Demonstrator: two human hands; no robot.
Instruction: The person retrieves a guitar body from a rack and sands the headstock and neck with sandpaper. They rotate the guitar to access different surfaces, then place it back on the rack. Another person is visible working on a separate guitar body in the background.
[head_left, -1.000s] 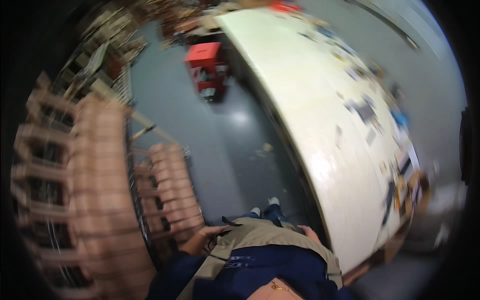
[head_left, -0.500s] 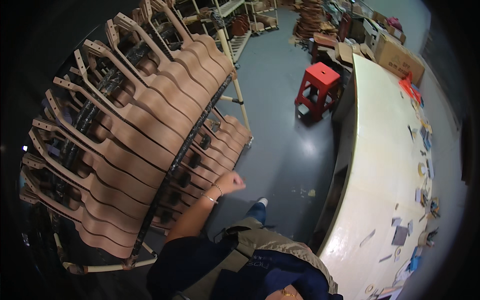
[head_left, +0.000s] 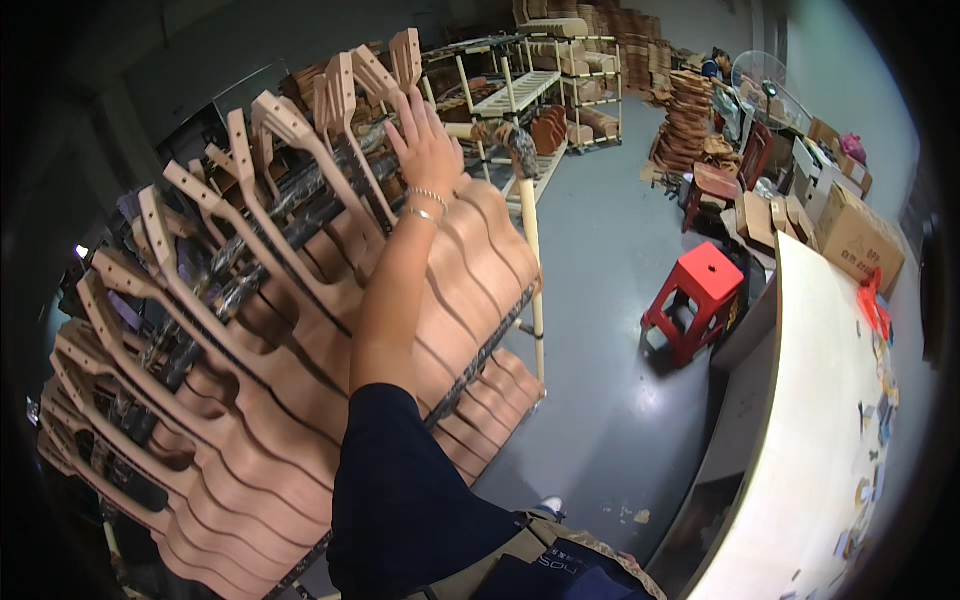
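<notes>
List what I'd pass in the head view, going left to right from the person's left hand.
Left hand → cream upright post of the rack → red plastic stool → large cardboard box.

- Left hand [head_left: 428, 150]: down beside the khaki apron [head_left: 495, 563] 1 s ago, loosely curled above the floor [head_left: 585, 330] 0.5 s ago. Now raised over the rack [head_left: 530, 210], fingers spread, up by the headstocks [head_left: 372, 72] at its far end. Contact unclear.
- Left forearm [head_left: 393, 290] now crosses above the unfinished guitar bodies [head_left: 280, 400]; was alongside before.
- View swung since 0.5 s ago: red stool [head_left: 712, 268] lower and further right, worktable [head_left: 815, 450] shifted right.
- Now visible at back: fan [head_left: 769, 90], co-worker [head_left: 712, 68].
- Sharp now, blurred 1 s ago.
</notes>
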